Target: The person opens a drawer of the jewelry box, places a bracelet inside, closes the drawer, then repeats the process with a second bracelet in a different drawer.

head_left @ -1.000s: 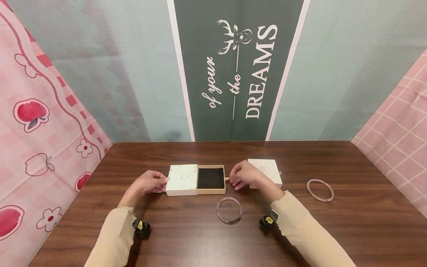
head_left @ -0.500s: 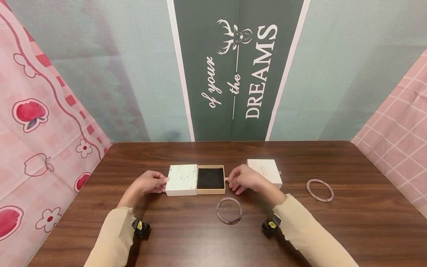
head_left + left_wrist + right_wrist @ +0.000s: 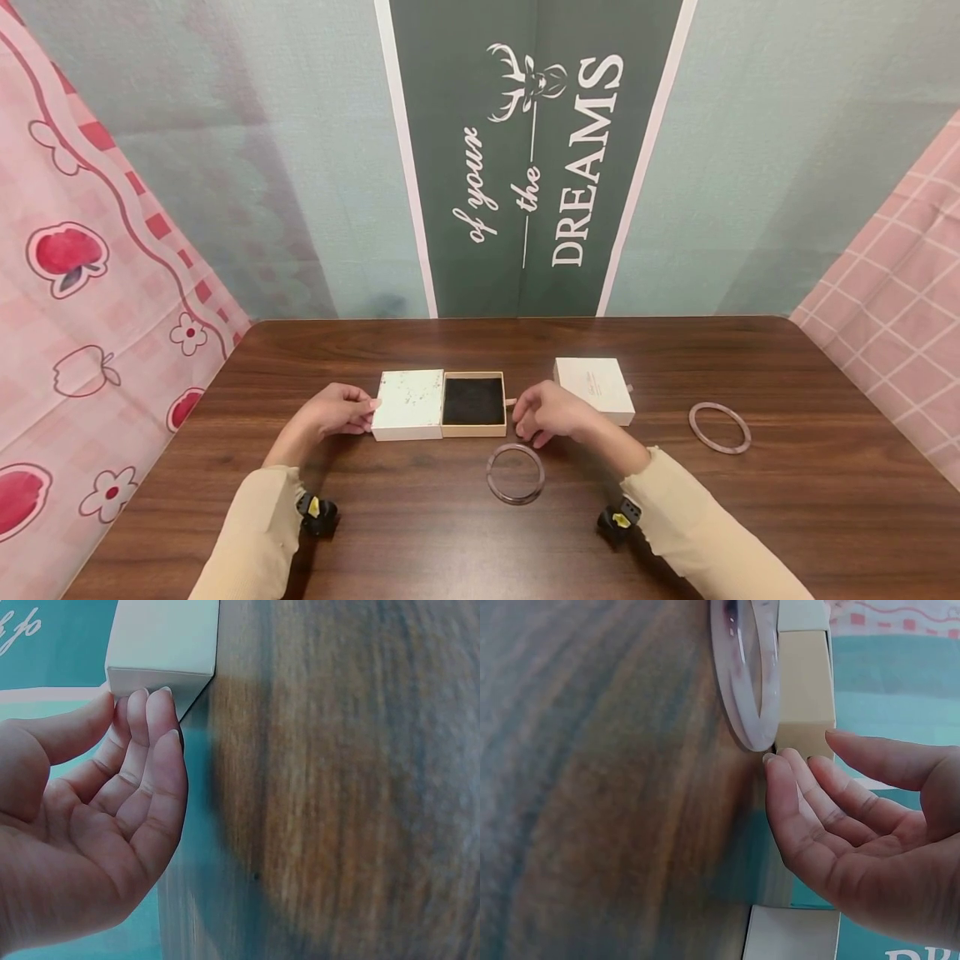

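My left hand (image 3: 339, 408) holds the left end of a white floral gift box (image 3: 408, 404), thumb at its upper edge and fingertips against its end face (image 3: 150, 681). The box's drawer (image 3: 475, 432) is slid out to the right and shows a black pad (image 3: 474, 402). My right hand (image 3: 551, 411) hovers just beyond the drawer's ribbon pull tab (image 3: 511, 402), fingers loosely bent and apart from the thumb, holding nothing. Just in front of the drawer lies a pale purple bangle (image 3: 515, 502). In the right wrist view the fingertips are close to this bangle (image 3: 759, 735).
A second white box (image 3: 596, 383), closed and with small lettering, sits behind my right hand. Another pale purple bangle (image 3: 720, 451) lies farther right. All rest on the brown wooden table (image 3: 420, 542), with a patterned cloth (image 3: 517, 208) hanging behind.
My right hand has shifted slightly toward me, off the ribbon tab and closer to the near bangle. The left hand, the box and both bangles have stayed in place.
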A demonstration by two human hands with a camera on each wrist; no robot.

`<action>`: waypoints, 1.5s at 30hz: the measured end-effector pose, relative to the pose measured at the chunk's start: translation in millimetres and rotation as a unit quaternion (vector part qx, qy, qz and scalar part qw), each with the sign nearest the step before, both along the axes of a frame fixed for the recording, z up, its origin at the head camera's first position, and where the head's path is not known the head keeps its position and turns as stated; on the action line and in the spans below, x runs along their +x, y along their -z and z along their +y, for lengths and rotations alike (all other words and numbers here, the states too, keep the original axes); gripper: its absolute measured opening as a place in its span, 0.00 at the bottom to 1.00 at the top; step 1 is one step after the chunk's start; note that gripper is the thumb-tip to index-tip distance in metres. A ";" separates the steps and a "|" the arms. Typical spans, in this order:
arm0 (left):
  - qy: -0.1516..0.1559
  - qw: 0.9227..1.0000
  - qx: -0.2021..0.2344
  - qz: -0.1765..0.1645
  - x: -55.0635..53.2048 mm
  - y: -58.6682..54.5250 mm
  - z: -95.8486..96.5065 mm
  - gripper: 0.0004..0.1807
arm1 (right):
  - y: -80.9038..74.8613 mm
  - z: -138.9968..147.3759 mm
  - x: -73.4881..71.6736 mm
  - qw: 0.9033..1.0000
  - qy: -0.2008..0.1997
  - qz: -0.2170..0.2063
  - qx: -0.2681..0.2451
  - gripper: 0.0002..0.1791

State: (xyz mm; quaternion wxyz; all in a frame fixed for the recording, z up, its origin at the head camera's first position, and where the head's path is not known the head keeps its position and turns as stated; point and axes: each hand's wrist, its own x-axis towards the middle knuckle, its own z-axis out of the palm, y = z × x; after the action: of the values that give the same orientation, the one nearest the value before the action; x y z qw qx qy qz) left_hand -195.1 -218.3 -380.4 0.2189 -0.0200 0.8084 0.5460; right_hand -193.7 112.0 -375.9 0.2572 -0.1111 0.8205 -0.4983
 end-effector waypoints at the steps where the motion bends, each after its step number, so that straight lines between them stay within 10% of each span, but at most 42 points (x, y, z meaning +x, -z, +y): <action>1: -0.001 1.000 0.001 0.000 0.0 0.0 -0.1 0.09 | 0.3 -0.3 0.7 1.000 -0.001 0.002 0.002 0.07; 45: -0.004 1.000 -0.008 0.000 -1.7 2.6 -1.9 0.09 | 6.6 -6.8 10.0 0.998 -0.010 0.046 0.044 0.11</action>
State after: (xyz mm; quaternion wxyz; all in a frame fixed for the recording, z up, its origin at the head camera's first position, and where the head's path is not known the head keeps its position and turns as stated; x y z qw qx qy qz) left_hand -196.8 -220.2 -383.0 0.2163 -0.0249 0.8129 0.5402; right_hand -183.7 105.2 -382.5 0.2288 -0.1311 0.8513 -0.4536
